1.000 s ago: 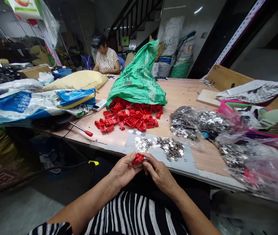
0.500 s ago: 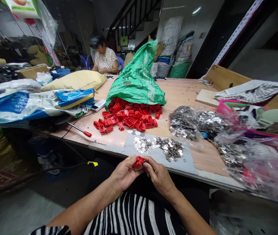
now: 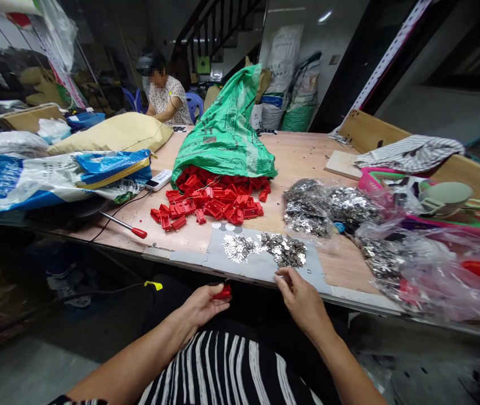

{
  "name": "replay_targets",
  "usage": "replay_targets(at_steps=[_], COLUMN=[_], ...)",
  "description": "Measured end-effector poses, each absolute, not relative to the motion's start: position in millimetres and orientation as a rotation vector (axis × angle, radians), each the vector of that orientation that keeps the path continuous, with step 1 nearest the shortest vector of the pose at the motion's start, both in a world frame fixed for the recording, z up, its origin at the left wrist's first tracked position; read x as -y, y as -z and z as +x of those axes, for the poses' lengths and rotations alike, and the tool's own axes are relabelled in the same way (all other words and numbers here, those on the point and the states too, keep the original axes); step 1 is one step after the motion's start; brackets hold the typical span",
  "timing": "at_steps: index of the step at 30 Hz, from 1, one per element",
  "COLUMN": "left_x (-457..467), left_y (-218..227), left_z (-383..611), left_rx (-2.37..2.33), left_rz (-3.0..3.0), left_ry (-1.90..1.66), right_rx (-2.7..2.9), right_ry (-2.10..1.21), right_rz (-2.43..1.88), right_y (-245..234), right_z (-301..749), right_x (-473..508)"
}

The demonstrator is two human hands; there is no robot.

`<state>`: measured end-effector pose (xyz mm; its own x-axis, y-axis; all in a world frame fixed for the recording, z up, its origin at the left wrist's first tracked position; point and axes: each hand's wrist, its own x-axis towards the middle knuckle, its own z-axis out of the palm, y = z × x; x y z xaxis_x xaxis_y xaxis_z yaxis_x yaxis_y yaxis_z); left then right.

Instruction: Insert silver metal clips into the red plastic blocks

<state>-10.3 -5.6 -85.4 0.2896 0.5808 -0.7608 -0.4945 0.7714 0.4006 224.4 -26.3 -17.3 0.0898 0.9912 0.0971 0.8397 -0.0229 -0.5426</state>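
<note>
My left hand (image 3: 202, 307) is low at the table's near edge, shut on a small red plastic part (image 3: 223, 293), which shows only in part past the fingers. My right hand (image 3: 300, 298) has left that part and reaches onto the grey mat (image 3: 260, 265), its fingertips at the mat's near edge. A heap of silver metal pieces (image 3: 284, 250) lies just beyond those fingers, beside a second heap (image 3: 237, 248). Many red plastic parts (image 3: 206, 205) spill from the mouth of a green woven sack (image 3: 223, 126) farther up the table.
Clear bags of silver pieces (image 3: 307, 208) crowd the wooden table (image 3: 303, 160) on the right, near a pink basket (image 3: 377, 183). A red-handled screwdriver (image 3: 124, 225) and a white power strip (image 3: 158, 180) lie left. A co-worker (image 3: 166, 98) sits at the far end.
My hands have come apart. The right hand has let go of the red part and moved forward to the mat's edge. The left hand has dropped lower, keeping the part.
</note>
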Motion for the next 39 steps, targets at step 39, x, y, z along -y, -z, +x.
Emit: replay_targets(at_steps=[39], left_x=[7], left_y=[112], left_z=[-31], left_rx=[-1.193], left_rz=[0.278], left_ry=[-0.751], right_rx=[1.977], right_ry=[-0.141], right_rz=[-1.83], right_y=[16], right_z=[216], right_x=[8])
